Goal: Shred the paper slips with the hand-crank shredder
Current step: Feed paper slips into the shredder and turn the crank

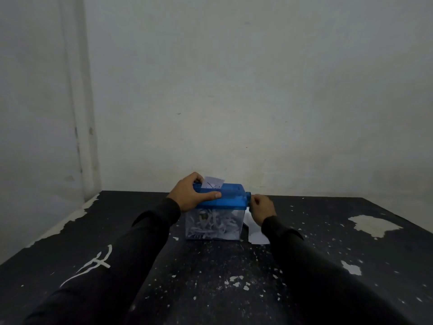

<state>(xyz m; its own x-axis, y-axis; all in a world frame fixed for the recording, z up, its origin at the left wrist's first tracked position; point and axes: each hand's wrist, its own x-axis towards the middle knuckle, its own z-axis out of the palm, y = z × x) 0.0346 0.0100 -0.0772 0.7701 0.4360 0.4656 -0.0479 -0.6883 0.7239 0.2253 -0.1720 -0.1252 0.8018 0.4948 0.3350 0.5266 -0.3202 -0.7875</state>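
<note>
Black sleeves [145, 233] closest to camera, both arms reaching forward over the desk [70, 242].

Left hand [187, 194] is clamped on the left end of the shredder's blue lid [230, 195]: thumb along the near edge, fingers curled over the far side. Good brace.

Right hand [262, 207] sits at the right end, by the round blue hub [248, 195] where the crank should be. Fingers are curled, apparently around the handle, but the hand hides the handle itself, so I can't confirm the grip.

Shredder [216, 207] stands mid-desk, near the back wall. One paper slip [213, 182] stands upright in the top slot, just beside the left fingers, with pen marks on it. The clear bin [214, 225] below is well filled with shreds. More white slips [256, 234] lie on the desk just right of the bin, partly under the right wrist.

Looks like mid-feed. To do it well:
- keep downward pressure on the lid so the box doesn't skate or tip
- crank steady, no jerks
- keep left fingertips clear of the slot
- slip should stay square to the slot; skewed likely means a jam
- bin looks close to full, so shreds may back up
</note>
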